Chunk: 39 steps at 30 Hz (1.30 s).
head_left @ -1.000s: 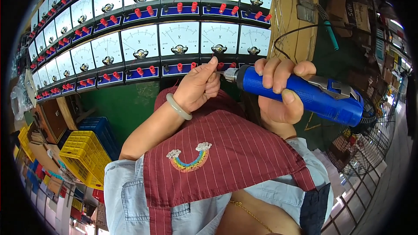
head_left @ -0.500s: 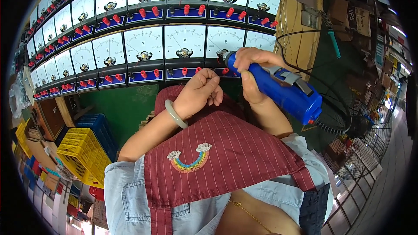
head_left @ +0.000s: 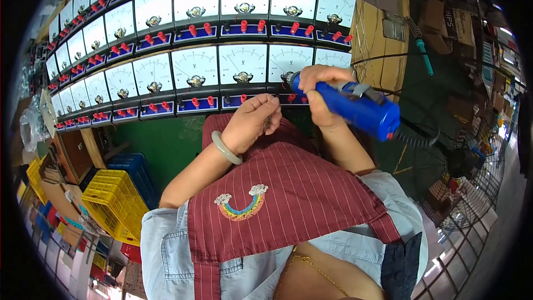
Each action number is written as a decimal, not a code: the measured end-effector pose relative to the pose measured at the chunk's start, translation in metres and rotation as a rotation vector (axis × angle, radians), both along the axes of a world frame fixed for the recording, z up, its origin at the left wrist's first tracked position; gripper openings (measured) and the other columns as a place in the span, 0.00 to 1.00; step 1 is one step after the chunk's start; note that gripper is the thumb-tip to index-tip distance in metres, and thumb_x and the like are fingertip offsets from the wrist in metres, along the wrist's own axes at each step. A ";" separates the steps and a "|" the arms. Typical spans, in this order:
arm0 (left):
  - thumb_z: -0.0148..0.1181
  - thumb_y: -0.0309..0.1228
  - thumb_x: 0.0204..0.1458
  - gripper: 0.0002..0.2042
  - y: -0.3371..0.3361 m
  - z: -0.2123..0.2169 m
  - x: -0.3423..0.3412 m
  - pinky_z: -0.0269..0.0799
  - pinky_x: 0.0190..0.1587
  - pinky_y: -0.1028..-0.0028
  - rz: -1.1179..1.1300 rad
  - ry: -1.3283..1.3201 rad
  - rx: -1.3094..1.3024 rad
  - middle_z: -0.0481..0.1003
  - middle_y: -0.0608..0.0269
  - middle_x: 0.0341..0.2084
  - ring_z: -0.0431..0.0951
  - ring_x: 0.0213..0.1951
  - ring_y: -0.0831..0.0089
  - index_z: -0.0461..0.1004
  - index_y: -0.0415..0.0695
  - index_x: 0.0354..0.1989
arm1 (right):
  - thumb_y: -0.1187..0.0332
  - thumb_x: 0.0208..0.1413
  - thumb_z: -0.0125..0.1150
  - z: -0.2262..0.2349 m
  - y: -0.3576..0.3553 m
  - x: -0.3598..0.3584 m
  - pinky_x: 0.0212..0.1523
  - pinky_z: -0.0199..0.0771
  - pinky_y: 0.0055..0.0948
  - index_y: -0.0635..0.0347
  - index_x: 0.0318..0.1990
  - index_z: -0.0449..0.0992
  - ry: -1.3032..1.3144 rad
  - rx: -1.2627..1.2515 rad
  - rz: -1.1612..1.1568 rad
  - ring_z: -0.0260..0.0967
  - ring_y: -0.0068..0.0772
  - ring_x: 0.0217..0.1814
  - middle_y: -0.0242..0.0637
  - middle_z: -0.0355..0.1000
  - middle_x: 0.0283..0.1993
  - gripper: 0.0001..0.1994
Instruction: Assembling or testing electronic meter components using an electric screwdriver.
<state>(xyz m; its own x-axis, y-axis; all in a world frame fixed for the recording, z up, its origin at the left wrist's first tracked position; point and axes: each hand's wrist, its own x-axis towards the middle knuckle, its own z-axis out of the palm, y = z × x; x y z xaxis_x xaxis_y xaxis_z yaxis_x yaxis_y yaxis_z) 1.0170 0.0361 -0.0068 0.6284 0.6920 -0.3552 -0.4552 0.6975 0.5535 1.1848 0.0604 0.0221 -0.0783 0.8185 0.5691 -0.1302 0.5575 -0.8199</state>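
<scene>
My right hand (head_left: 320, 94) grips a blue electric screwdriver (head_left: 355, 106), its tip pointing left at the lower edge of a white panel meter (head_left: 288, 64) with red and black terminals. My left hand (head_left: 251, 123), a pale green bangle (head_left: 225, 149) on its wrist, is closed with the fingers pinched around small metal parts just below the meter row, beside the screwdriver tip. The tip itself is hidden behind my right fingers. A black coiled cord runs from the tool's rear to the right.
Rows of identical white panel meters (head_left: 194, 66) fill the rack in front of me. A green tabletop (head_left: 166, 144) lies below. Yellow (head_left: 111, 203) and blue (head_left: 130, 169) plastic crates sit lower left. A floor fan (head_left: 461, 183) and cardboard boxes stand at right.
My right hand has brought the screwdriver up and left from the lower right to the meter row. My left hand has curled from spread fingers into a pinch below the meters.
</scene>
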 end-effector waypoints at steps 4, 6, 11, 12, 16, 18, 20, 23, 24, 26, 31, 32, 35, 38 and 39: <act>0.46 0.36 0.60 0.12 0.012 -0.001 -0.013 0.54 0.20 0.82 -0.117 -0.050 0.048 0.63 0.68 0.17 0.61 0.19 0.81 0.63 0.44 0.26 | 0.76 0.46 0.54 0.016 0.001 0.004 0.43 0.66 0.33 0.63 0.47 0.59 0.207 -0.203 -0.181 0.64 0.30 0.34 0.36 0.66 0.29 0.19; 0.45 0.39 0.60 0.15 0.030 0.004 -0.020 0.51 0.20 0.82 -0.200 -0.043 0.084 0.60 0.70 0.15 0.58 0.18 0.82 0.63 0.45 0.23 | 0.74 0.46 0.55 0.040 -0.005 0.000 0.43 0.63 0.37 0.59 0.47 0.59 0.404 -0.136 -0.095 0.63 0.31 0.32 0.34 0.64 0.28 0.19; 0.45 0.37 0.60 0.14 0.072 0.033 -0.004 0.50 0.21 0.82 -0.154 0.110 0.197 0.59 0.71 0.16 0.55 0.18 0.82 0.63 0.44 0.24 | 0.69 0.47 0.57 0.084 -0.007 -0.014 0.45 0.61 0.40 0.55 0.46 0.58 0.402 0.005 -0.094 0.62 0.31 0.31 0.33 0.63 0.27 0.19; 0.45 0.37 0.60 0.13 0.077 0.038 -0.002 0.51 0.21 0.82 -0.155 0.092 0.182 0.59 0.71 0.16 0.55 0.19 0.82 0.63 0.44 0.25 | 0.68 0.47 0.58 0.088 -0.009 -0.014 0.45 0.62 0.41 0.55 0.46 0.58 0.370 0.030 -0.137 0.63 0.31 0.31 0.34 0.63 0.27 0.20; 0.47 0.38 0.59 0.14 0.091 0.049 0.019 0.51 0.21 0.82 -0.178 0.036 0.089 0.58 0.71 0.15 0.54 0.18 0.82 0.63 0.45 0.23 | 0.67 0.47 0.58 0.106 -0.003 -0.012 0.45 0.63 0.42 0.54 0.47 0.57 0.378 0.043 -0.302 0.63 0.32 0.31 0.35 0.63 0.27 0.21; 0.47 0.41 0.59 0.17 0.101 0.050 0.032 0.49 0.20 0.81 -0.217 -0.002 0.008 0.55 0.73 0.13 0.52 0.16 0.82 0.62 0.46 0.20 | 0.66 0.48 0.59 0.106 0.002 0.000 0.42 0.64 0.41 0.55 0.48 0.57 0.398 0.035 -0.351 0.63 0.32 0.30 0.36 0.64 0.27 0.21; 0.46 0.42 0.59 0.18 0.112 0.051 0.047 0.48 0.19 0.81 -0.228 -0.003 0.009 0.54 0.73 0.12 0.51 0.16 0.82 0.61 0.46 0.20 | 0.64 0.47 0.58 0.102 0.015 0.021 0.42 0.63 0.38 0.53 0.48 0.58 0.383 0.073 -0.276 0.62 0.30 0.29 0.34 0.63 0.26 0.21; 0.45 0.41 0.60 0.15 0.123 0.058 0.067 0.50 0.21 0.81 -0.217 0.038 0.007 0.56 0.72 0.14 0.53 0.18 0.81 0.63 0.45 0.24 | 0.62 0.47 0.58 0.091 0.041 0.044 0.42 0.62 0.36 0.51 0.47 0.59 0.398 0.112 -0.220 0.60 0.28 0.28 0.32 0.61 0.24 0.21; 0.44 0.38 0.60 0.13 0.125 0.063 0.075 0.52 0.23 0.81 -0.191 0.072 0.005 0.59 0.70 0.16 0.56 0.20 0.80 0.66 0.43 0.30 | 0.63 0.47 0.58 0.087 0.052 0.051 0.41 0.62 0.36 0.52 0.47 0.59 0.320 0.144 -0.401 0.60 0.28 0.28 0.32 0.61 0.24 0.20; 0.40 0.30 0.60 0.11 0.134 0.059 0.078 0.56 0.29 0.82 -0.216 0.163 0.140 0.67 0.65 0.23 0.62 0.26 0.79 0.67 0.38 0.44 | 0.69 0.47 0.58 0.074 0.079 0.071 0.42 0.64 0.39 0.56 0.47 0.59 0.227 0.261 -0.612 0.62 0.30 0.29 0.34 0.63 0.25 0.20; 0.38 0.26 0.60 0.09 0.156 0.043 0.081 0.57 0.28 0.83 -0.265 0.234 0.289 0.68 0.64 0.22 0.62 0.24 0.81 0.65 0.40 0.44 | 0.74 0.46 0.58 0.042 0.126 0.108 0.44 0.67 0.42 0.62 0.46 0.59 0.284 0.261 -0.707 0.65 0.33 0.30 0.38 0.66 0.26 0.20; 0.38 0.26 0.60 0.08 0.161 0.039 0.087 0.57 0.27 0.82 -0.235 0.259 0.319 0.68 0.64 0.21 0.62 0.23 0.81 0.64 0.41 0.42 | 0.74 0.46 0.58 0.036 0.133 0.115 0.43 0.67 0.42 0.62 0.46 0.59 0.275 0.260 -0.704 0.65 0.33 0.30 0.38 0.66 0.26 0.20; 0.37 0.27 0.61 0.03 0.169 0.033 0.094 0.60 0.26 0.83 -0.227 0.338 0.334 0.69 0.64 0.19 0.64 0.20 0.81 0.58 0.44 0.39 | 0.73 0.46 0.58 0.029 0.141 0.122 0.43 0.67 0.42 0.62 0.46 0.59 0.277 0.254 -0.705 0.65 0.33 0.30 0.38 0.66 0.26 0.20; 0.38 0.28 0.62 0.04 0.169 0.034 0.092 0.60 0.26 0.83 -0.295 0.343 0.348 0.69 0.63 0.19 0.64 0.21 0.81 0.59 0.42 0.38 | 0.73 0.46 0.59 0.028 0.140 0.121 0.42 0.67 0.42 0.62 0.46 0.59 0.292 0.250 -0.703 0.65 0.34 0.30 0.38 0.66 0.26 0.20; 0.39 0.29 0.62 0.05 0.169 0.034 0.092 0.61 0.26 0.83 -0.303 0.303 0.341 0.69 0.64 0.19 0.64 0.21 0.81 0.59 0.42 0.37 | 0.72 0.46 0.58 0.028 0.140 0.119 0.42 0.67 0.42 0.62 0.46 0.59 0.291 0.241 -0.695 0.65 0.34 0.30 0.38 0.66 0.26 0.20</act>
